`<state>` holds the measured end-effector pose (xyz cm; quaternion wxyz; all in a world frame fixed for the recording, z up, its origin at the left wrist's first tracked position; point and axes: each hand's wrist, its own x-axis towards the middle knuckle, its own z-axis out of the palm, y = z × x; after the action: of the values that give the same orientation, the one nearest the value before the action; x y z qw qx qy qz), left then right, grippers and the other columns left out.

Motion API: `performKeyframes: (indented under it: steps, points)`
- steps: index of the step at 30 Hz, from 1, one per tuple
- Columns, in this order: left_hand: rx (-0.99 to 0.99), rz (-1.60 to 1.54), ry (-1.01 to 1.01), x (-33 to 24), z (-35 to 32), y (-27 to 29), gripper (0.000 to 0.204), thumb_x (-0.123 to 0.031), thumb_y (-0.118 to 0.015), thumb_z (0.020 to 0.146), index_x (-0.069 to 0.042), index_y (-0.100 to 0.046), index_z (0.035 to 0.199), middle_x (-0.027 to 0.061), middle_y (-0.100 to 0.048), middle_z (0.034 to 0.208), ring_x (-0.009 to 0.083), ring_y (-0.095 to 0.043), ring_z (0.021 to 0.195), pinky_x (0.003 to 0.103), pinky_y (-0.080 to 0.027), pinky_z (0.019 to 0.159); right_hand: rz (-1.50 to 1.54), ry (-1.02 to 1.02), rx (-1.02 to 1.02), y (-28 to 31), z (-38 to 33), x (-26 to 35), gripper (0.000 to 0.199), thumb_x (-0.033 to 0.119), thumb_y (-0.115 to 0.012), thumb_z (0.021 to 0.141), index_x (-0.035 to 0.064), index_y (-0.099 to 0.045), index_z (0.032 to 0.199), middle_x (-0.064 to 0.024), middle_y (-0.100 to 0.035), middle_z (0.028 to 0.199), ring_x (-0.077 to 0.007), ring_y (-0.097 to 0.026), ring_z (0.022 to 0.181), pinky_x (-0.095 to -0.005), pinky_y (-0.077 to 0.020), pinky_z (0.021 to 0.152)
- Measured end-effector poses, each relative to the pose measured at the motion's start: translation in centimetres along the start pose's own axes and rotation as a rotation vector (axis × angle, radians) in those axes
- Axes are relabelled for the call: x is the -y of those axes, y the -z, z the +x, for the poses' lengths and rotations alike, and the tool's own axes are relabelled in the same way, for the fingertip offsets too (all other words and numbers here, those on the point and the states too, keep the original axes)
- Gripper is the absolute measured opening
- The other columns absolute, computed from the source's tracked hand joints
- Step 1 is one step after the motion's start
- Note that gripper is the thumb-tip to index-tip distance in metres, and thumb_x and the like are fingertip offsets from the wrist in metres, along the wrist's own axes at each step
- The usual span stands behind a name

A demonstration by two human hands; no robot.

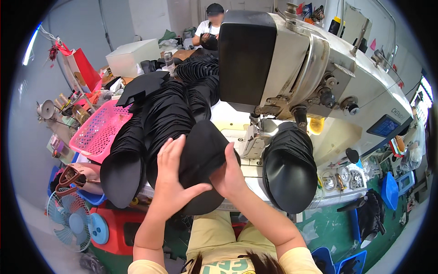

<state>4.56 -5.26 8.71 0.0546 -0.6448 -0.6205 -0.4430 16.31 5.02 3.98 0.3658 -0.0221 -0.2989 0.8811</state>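
Observation:
A black curved cap brim (200, 144) stands tilted between my two hands, in front of the sewing machine. My left hand (172, 176) lies along its left edge, fingers pointing up and thumb stretched toward the right. On the right edge, my right hand (229, 176) grips it with the thumb upward; its other fingers are partly hidden. A second dark curved surface shows below my hands, and I cannot tell whether it is a separate brim. Close on the left is a stack of black brims (121, 178). Another brim stack (289, 171) stands to the right, by the needle area.
The large white sewing machine (292, 59) overhangs the table. More brims (166, 109) run back in rows. A pink basket (102, 130), a blue fan (75, 219) and a white box (132, 57) are at left. A person (210, 29) sits opposite. Blue bins (351, 262) stand lower right.

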Motion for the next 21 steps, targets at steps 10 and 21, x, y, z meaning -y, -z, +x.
performKeyframes:
  steps: [10,21]
  points:
    - [-0.188,-0.891,0.344,2.3,-1.7,-0.1,0.014,-0.009,-0.056,0.094,-0.001,-0.054,0.083,0.0135,-0.061,0.111,0.0171,-0.058,0.103,0.032,-0.045,0.093,-0.371,-0.161,-0.066,0.5,-2.4,-2.2,0.061,0.051,-0.059,0.091,-0.0028,-0.055,0.119,-0.0062,-0.061,0.109,-0.0093,-0.054,0.099,-0.0249,-0.0448,0.086]
    - [-0.227,-1.400,0.752,1.2,-5.6,-0.8,0.012,-0.016,-0.053,0.098,-0.005,-0.054,0.099,0.0147,-0.060,0.120,0.0213,-0.060,0.104,0.037,-0.049,0.092,-0.935,-0.030,0.141,-1.6,-4.6,-0.1,0.043,0.031,-0.070,0.087,-0.0021,-0.062,0.114,-0.0086,-0.068,0.103,-0.0128,-0.062,0.093,-0.0276,-0.0491,0.083]
